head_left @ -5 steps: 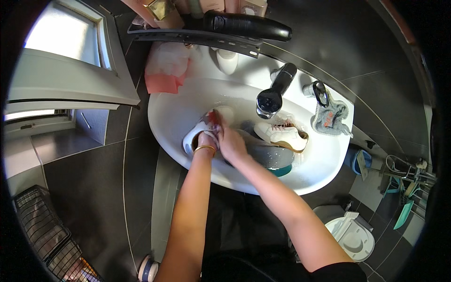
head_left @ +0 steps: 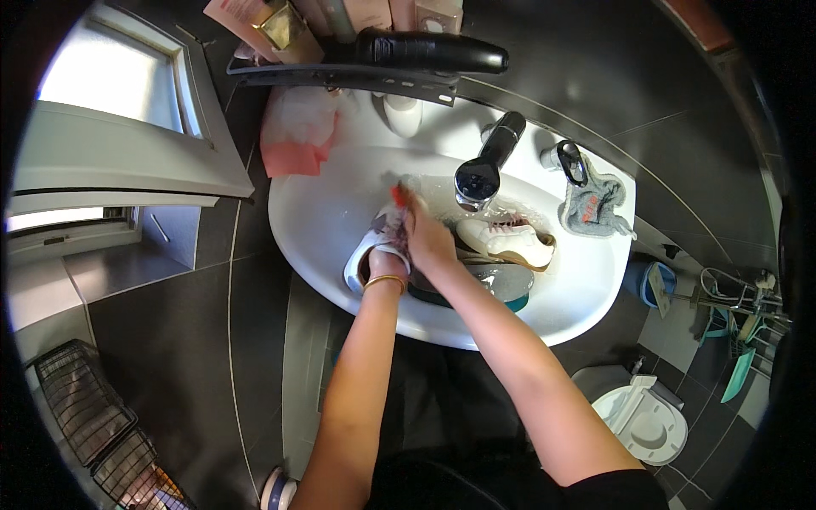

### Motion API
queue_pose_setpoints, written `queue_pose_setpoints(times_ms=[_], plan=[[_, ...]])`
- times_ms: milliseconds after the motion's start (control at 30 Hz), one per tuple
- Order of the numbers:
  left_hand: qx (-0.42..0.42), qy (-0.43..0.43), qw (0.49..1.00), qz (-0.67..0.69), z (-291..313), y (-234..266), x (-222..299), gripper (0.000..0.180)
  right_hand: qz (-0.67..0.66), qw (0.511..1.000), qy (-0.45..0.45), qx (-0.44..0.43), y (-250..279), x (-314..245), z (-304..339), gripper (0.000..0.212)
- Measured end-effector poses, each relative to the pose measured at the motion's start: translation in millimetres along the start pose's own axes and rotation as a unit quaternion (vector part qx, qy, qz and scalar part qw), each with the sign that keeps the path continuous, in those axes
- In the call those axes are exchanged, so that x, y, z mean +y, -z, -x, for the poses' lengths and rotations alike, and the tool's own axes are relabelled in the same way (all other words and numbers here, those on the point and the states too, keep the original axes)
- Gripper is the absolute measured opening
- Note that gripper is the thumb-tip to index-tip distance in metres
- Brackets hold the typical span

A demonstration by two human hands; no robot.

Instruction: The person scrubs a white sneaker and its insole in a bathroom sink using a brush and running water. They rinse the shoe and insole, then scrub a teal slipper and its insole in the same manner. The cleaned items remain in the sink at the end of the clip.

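My left hand [head_left: 384, 265], with a gold bangle at the wrist, is pushed into the opening of a white shoe [head_left: 360, 260] and holds it up over the left part of the sink [head_left: 586, 302]. Its fingers are hidden inside. My right hand [head_left: 432, 241] is closed round a red brush [head_left: 399, 196], pressed against the shoe's upper near the toe; motion blurs the bristles. A second white shoe [head_left: 501, 239] with a brown sole and pinkish laces lies wet in the sink, right of my right hand. Beside it rests a rounded grey thing [head_left: 503, 276] with a teal edge, partly behind my forearm.
A black-and-chrome tap [head_left: 480, 180] reaches over the sink. Behind stand a white bottle [head_left: 403, 116] and a pink-and-white bag [head_left: 297, 136], under a dark shelf [head_left: 340, 78] holding cosmetics. A grey cloth [head_left: 595, 206] hangs at the right rim. An open window [head_left: 115, 76] is at left.
Both hands have shifted slightly right with the shoe, which has tilted a little. The right hand and brush have moved up along the shoe. The whole view has shifted slightly.
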State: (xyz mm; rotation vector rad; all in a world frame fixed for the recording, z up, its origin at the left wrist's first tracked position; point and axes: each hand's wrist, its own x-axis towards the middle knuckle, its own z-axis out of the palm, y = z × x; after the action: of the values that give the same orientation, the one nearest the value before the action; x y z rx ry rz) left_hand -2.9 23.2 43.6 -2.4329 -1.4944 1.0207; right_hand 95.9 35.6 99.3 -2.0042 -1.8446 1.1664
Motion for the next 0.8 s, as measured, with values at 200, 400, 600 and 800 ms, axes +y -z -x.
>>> queue_pose_setpoints(times_ms=[200, 400, 600, 800], plan=[[-0.044, -0.048, 0.997, 0.039, 24, 67, -11, 0.055, 0.052, 0.998, 0.017, 0.019, 14, 7, 7, 0.047], [-0.064, -0.018, 0.998, -0.001, 4, 16, -14, 0.054, 0.002, 0.993, -0.010, -0.122, 13, -16, 39, 0.058], [-0.013, -0.042, 0.990, 0.135, -4, 32, -7, 0.050, 0.059, 0.996, 0.031, 0.058, -19, 44, -21, 0.055], [-0.165, -0.007, 0.969, 0.185, -45, -56, -4, 0.047, -0.034, 0.993, -0.048, 0.098, -57, 39, -33, 0.055]])
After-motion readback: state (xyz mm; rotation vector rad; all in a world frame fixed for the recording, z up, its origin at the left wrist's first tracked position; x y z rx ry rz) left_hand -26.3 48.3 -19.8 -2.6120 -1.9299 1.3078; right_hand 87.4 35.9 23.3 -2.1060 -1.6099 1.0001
